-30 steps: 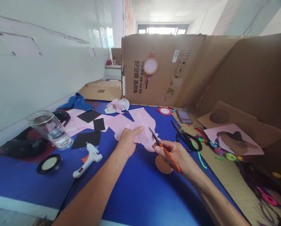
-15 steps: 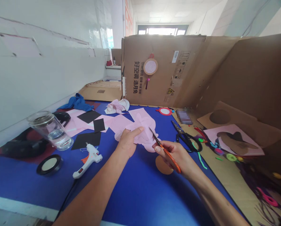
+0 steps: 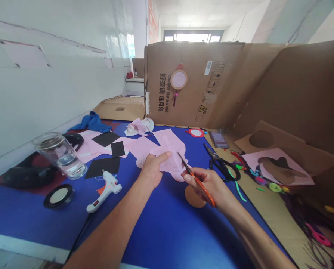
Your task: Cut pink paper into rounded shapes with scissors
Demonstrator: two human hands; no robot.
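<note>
My left hand [image 3: 151,170] pinches a pink paper cut-out [image 3: 171,158] just above the blue tabletop [image 3: 161,228]. My right hand [image 3: 212,185] is closed round the orange handles of a pair of scissors [image 3: 196,178], whose blades point up and left into the edge of the pink paper. A round brown cardboard disc [image 3: 193,198] lies on the blue surface under my right hand.
A white glue gun [image 3: 105,189], a roll of tape [image 3: 58,195] and a glass jar [image 3: 59,154] lie at the left. Black scissors [image 3: 221,161] and coloured scraps sit at the right. Pink and black paper pieces lie behind. Cardboard walls [image 3: 240,82] close the back and right.
</note>
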